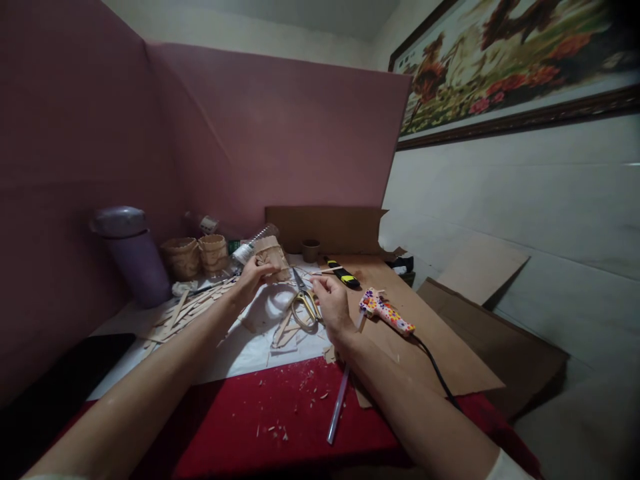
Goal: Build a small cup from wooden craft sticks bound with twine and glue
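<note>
My left hand (255, 277) is closed on a small wooden cup (271, 255) made of slats, tilted above the white sheet. To its right, my right hand (330, 300) has its fingers pinched together; what they hold, if anything, is too small to make out. Between the hands lie gold-handled scissors (306, 307), blades pointing away. A yellow and black utility knife (343, 273) rests beyond my right hand, with a thin wooden stick (327, 270) near it. The flower-patterned glue gun (385, 312) lies right of that hand, and its clear glue stick (339, 407) passes below my right wrist.
Wooden sticks (187, 310) lie in a pile at the left, before two wooden cups (213, 253), a purple bottle (135, 257) and a clear plastic bottle (255, 243). A small brown pot (311, 251) stands behind. Cardboard (430, 347) covers the right side; shavings dot the red cloth (250, 420).
</note>
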Available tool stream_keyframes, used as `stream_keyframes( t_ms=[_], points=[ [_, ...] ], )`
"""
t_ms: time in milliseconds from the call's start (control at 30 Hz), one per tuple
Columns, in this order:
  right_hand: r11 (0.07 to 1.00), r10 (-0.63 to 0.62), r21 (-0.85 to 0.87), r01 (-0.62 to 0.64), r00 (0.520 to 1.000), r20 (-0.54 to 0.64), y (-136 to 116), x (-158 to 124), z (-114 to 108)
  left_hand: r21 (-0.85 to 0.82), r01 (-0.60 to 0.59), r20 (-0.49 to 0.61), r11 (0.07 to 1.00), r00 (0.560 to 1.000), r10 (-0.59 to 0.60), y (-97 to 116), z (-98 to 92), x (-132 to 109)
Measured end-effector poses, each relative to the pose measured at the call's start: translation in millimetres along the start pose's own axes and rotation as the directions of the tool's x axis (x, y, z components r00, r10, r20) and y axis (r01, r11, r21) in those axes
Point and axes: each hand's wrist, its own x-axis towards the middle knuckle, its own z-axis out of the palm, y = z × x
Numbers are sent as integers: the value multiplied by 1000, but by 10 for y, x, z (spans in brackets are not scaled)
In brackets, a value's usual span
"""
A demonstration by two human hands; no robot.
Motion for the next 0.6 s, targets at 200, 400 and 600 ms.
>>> stream_keyframes(
  t_ms=[200, 400, 600],
  points=[
    [1000, 19, -2, -19, 1000, 5, 16, -11, 8, 133, -84, -14, 988, 996, 87, 162, -184, -36],
    [1000, 30, 0, -30, 1000, 3, -6, -29, 25, 326, -139, -124, 935, 974, 188, 143, -328, -199],
    [999, 35, -7, -35, 999, 9, -9, -31, 26, 367, -205, -229, 908, 925, 301, 140, -359, -206]
  ],
)
